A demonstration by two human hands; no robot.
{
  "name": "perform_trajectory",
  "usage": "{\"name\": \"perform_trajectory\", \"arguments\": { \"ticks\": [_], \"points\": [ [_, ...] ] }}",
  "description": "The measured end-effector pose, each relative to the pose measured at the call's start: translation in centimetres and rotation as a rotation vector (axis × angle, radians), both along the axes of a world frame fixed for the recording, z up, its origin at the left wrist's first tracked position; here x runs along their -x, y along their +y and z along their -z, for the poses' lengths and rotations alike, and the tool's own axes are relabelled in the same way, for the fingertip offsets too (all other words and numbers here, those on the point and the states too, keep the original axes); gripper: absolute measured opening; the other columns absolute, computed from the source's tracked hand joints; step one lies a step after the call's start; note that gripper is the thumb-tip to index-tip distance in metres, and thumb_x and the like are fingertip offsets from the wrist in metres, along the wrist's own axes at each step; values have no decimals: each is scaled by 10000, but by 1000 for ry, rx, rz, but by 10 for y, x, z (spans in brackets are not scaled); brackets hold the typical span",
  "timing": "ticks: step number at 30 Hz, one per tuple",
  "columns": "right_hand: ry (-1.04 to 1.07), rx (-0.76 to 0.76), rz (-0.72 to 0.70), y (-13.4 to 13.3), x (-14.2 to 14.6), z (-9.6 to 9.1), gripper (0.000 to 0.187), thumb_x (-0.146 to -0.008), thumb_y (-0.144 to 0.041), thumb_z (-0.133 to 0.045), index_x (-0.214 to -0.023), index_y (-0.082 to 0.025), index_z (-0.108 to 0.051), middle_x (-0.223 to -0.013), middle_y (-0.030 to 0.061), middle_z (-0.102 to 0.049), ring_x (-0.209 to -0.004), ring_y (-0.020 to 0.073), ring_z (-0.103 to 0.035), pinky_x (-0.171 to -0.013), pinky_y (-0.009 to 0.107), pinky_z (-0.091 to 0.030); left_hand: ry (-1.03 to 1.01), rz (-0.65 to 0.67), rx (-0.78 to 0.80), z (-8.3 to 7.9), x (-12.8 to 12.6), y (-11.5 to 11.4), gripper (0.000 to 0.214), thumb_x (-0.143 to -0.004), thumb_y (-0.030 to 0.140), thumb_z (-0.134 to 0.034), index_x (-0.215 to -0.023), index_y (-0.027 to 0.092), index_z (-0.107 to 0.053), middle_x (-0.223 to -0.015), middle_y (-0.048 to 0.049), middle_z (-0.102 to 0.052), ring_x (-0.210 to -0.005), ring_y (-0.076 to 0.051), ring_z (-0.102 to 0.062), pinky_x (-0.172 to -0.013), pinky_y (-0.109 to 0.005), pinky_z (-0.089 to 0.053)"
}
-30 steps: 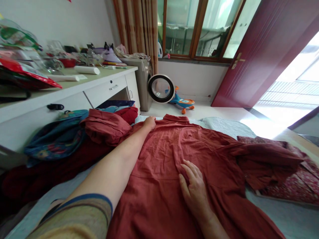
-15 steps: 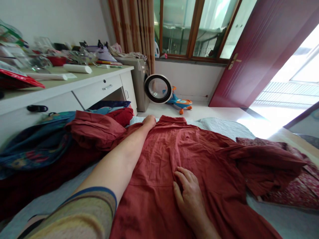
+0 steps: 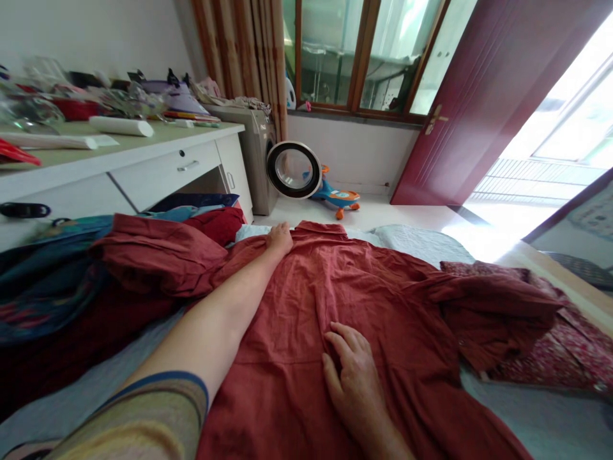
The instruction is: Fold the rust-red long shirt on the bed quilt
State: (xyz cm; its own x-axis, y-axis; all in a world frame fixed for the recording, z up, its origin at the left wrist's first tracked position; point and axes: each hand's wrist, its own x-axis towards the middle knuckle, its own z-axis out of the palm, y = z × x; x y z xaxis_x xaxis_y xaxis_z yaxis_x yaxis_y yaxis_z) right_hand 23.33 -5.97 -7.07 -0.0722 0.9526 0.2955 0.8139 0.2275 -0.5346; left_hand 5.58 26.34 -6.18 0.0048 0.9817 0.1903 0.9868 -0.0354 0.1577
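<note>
A rust-red shirt point(image 3: 383, 300) lies spread out over a pale blue bed cover, its collar point(image 3: 322, 230) at the far end and its sleeves out to both sides. With my left arm stretched across it, my left hand point(image 3: 280, 238) is closed on the shirt's shoulder just left of the collar; its fingertips are hidden. My right hand point(image 3: 357, 370) rests palm down on the middle of the shirt, fingers apart and slightly bent, holding nothing.
Dark and blue flowered clothes point(image 3: 52, 275) are heaped at the left, beside a white desk point(image 3: 163, 163) with cluttered top. A floral garment point(image 3: 565, 345) lies under the right sleeve. Beyond the bed are a washing machine point(image 3: 256, 160) with its door open and a blue ride-on toy point(image 3: 335, 195).
The view has turned slightly right, so everything sits further left in the picture. Both hands stay at about the same places on the shirt, which looks unchanged.
</note>
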Motion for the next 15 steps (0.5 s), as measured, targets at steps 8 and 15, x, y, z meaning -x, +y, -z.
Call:
{"name": "perform_trajectory", "arguments": {
  "ticks": [8, 15],
  "points": [
    [-34, 24, 44, 1, 0, 4, 391, -878, -241, -520, -1260, -196, -591, -1392, 106, -533, -1301, 261, -463, -1100, 458, -395, 38, 157, 95, 16, 3, -19, 571, -921, 536, -399, -1348, 163, -468, -1480, -165, -436, -1389, -292, -367, -1123, -438, -288],
    [-210, 304, -186, 43, -24, -51, 171, -806, -256, -593, -924, -224, -713, -989, 62, -722, -880, 204, -657, -790, 297, -494, 14, 156, 63, 21, 4, -28, 612, -929, 529, -370, -1401, 144, -423, -1508, -178, -391, -1417, -291, -320, -1153, -439, -233]
  ]
}}
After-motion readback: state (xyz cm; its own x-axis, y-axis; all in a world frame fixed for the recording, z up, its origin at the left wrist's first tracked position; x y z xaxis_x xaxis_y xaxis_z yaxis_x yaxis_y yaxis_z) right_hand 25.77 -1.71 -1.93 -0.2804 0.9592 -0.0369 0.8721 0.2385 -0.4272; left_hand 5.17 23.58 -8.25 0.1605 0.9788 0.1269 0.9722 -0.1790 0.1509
